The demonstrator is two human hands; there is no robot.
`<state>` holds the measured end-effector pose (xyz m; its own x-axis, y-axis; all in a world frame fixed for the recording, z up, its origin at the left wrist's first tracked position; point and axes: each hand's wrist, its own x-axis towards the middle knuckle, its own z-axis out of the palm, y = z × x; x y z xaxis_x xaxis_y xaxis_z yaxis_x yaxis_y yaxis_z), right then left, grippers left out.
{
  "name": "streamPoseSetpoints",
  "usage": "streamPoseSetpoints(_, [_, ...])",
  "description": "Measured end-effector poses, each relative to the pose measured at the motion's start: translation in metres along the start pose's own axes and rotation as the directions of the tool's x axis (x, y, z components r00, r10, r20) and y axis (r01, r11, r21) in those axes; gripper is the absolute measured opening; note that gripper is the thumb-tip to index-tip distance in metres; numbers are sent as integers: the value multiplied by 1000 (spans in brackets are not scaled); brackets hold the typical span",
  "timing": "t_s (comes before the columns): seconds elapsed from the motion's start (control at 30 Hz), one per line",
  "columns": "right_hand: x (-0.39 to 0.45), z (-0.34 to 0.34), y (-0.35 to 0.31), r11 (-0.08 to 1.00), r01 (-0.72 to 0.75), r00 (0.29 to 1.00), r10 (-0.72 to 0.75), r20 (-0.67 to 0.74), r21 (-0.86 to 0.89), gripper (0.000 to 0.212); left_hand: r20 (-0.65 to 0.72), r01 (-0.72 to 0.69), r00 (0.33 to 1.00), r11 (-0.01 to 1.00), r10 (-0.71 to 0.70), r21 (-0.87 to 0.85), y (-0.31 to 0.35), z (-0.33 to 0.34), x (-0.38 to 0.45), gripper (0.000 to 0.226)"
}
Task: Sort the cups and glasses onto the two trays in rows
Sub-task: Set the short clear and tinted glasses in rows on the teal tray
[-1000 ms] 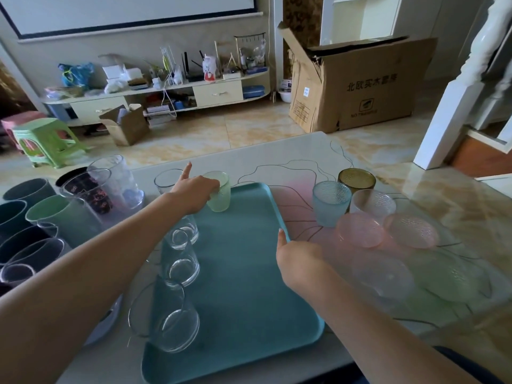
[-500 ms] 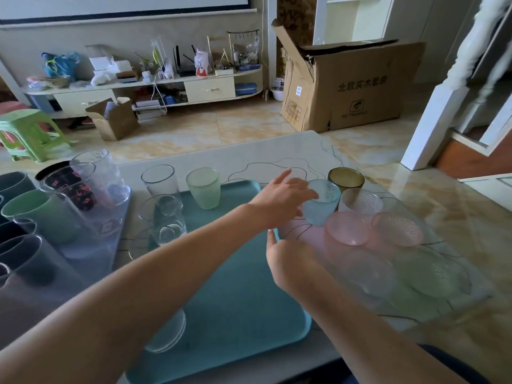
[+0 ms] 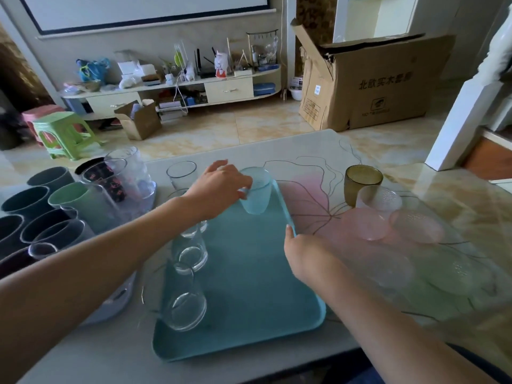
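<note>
1. Left hand [image 3: 221,187] has its grip round the pale blue cup [image 3: 254,191], fingers and thumb curled on the rim and upper wall, the cup at the far edge of the teal tray [image 3: 249,286], about twelve o'clock on it. Whether its base touches the tray, I cannot tell.
2. Right hand [image 3: 303,254] rests at the tray's three o'clock rim, fingers lying along the edge with the rest tucked out of sight, seemingly steadying it; no cup in it.
3. Done so far, as I judge it: a column of clear glasses [image 3: 188,253] runs down the tray's nine o'clock side, and a clear tumbler [image 3: 181,174] stands at about eleven o'clock. The blue cup looks set to join a far row.
4. The second tray [image 3: 119,297], at nine o'clock on the tabletop [image 3: 304,151], is packed with dark and green cups [image 3: 70,195] in what reads as rows.
5. Left to do: at three o'clock of the teal tray, loose on the tabletop, stand an amber glass [image 3: 363,181], pink textured glasses [image 3: 365,223] and pale green ones [image 3: 454,275] nearer in. Most of the teal tray's middle is bare, so roughly half this tray remains.
</note>
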<state>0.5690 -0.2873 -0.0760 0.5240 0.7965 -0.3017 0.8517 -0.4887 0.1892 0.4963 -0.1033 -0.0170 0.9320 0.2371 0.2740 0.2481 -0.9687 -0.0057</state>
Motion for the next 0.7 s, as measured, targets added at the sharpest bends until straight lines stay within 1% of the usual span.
streamPoseSetpoints(0.1, [1,1,-1,999,-36,999,36,18,21,81,44,62,997,998,-63,15,-9,-1,-20,14])
streamPoseSetpoints(0.17, [0,0,-1,999,-43,999,43,7,1,78,92,78,993,997,-78,10,-9,5,-28,15])
streamPoseSetpoints(0.27, [-1,0,0,998,-48,999,48,3,26,77,154,88,984,996,-89,14,-8,12,-33,18])
streamPoseSetpoints(0.37, [-5,-4,1,998,-45,999,43,24,53,76,213,89,974,995,-79,-36,-10,8,-33,28])
streamPoseSetpoints(0.47, [-7,-5,3,995,-39,999,36,30,89,77,277,66,961,990,-30,-122,-8,-4,-29,43])
streamPoseSetpoints(0.53, [-8,-3,3,996,-22,999,19,28,87,78,237,43,972,984,0,-175,2,-13,-21,47])
streamPoseSetpoints(0.6, [-8,-3,3,998,-20,999,18,35,54,79,157,9,987,976,26,-218,25,-21,-5,49])
streamPoseSetpoints(0.63, [-8,-4,3,999,-19,999,17,37,49,79,116,-33,991,971,62,-238,42,-23,4,47])
streamPoseSetpoints(0.7, [-10,-7,3,999,-25,999,24,36,43,78,57,-172,979,946,195,-276,81,-22,20,41])
